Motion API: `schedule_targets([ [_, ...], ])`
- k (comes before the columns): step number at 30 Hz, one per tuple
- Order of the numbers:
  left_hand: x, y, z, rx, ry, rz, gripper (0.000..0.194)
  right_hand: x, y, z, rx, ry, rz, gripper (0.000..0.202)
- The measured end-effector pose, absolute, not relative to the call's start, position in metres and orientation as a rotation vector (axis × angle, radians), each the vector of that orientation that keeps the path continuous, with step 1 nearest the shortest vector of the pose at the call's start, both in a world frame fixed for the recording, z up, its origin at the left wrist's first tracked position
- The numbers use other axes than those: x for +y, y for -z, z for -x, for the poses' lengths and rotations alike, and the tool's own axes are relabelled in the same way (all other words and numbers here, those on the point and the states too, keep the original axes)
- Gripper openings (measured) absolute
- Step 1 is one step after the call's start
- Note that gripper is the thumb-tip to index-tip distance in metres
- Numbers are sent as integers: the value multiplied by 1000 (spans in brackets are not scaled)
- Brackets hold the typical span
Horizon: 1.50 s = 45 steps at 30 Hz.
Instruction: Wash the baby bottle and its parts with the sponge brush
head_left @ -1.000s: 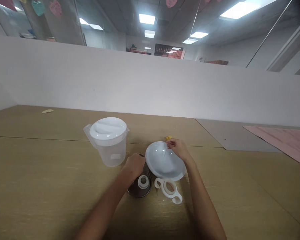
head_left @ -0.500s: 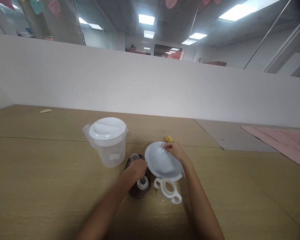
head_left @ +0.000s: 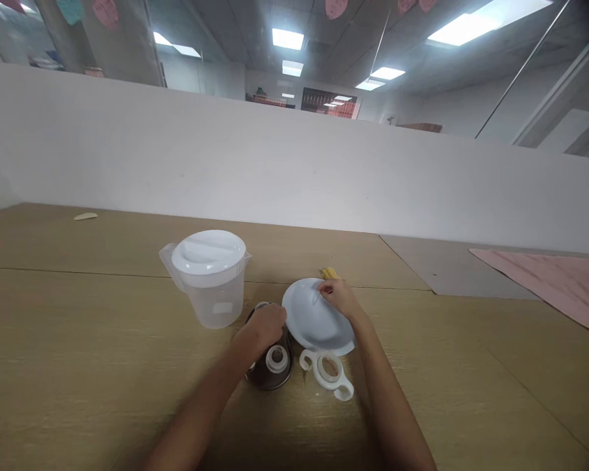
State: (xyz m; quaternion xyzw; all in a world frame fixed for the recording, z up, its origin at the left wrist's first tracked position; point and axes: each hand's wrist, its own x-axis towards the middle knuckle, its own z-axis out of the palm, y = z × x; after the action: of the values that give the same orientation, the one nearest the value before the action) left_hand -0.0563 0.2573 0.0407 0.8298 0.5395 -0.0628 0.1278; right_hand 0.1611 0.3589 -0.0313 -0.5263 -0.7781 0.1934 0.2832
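My left hand (head_left: 269,324) is closed above a dark oval tray (head_left: 269,379), its fingertips turned away, so what they hold, if anything, is hidden. A white ring-shaped piece (head_left: 277,359) sits on the tray just below the hand; the rim of another round piece (head_left: 262,305) peeks out behind it. My right hand (head_left: 338,296) makes a pinch over a shallow white dish (head_left: 314,320); anything between the fingertips is too small to name. In front of the dish lies a white plastic egg-separator-like piece (head_left: 328,369), with a ring and two hooked ends.
A clear plastic pitcher (head_left: 216,294) with a white lid (head_left: 209,252) stands left of the tray. Something yellow (head_left: 329,273) lies behind the dish. A pink cloth (head_left: 550,275) covers the right side, and a pale flat piece (head_left: 85,216) lies at the far left near the white wall (head_left: 275,170).
My left hand has shifted slightly up and left, covering more of the round piece at the tray's far end. My right hand stays over the dish in its pinch.
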Motion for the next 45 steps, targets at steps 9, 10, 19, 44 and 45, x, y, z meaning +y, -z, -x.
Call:
schedule_targets([
  [9, 245, -70, 74, 1606, 4, -2454, 23, 361, 37, -158, -2172, -418, 1379, 29],
  [10, 242, -74, 76, 1600, -57, -2458, 22, 360, 37, -157, -2186, -419, 1373, 30],
  [19, 235, -94, 79, 1663, -487, -2438, 14, 350, 33, -149, -2213, -453, 1367, 32],
  [44, 249, -71, 60, 1206, -1091, -2107, 25, 236, -101, -135, -1889, -230, 914, 12],
  [45, 249, -71, 60, 1218, -1092, -2122, 25, 236, -102, -134, -1905, -189, 921, 13],
])
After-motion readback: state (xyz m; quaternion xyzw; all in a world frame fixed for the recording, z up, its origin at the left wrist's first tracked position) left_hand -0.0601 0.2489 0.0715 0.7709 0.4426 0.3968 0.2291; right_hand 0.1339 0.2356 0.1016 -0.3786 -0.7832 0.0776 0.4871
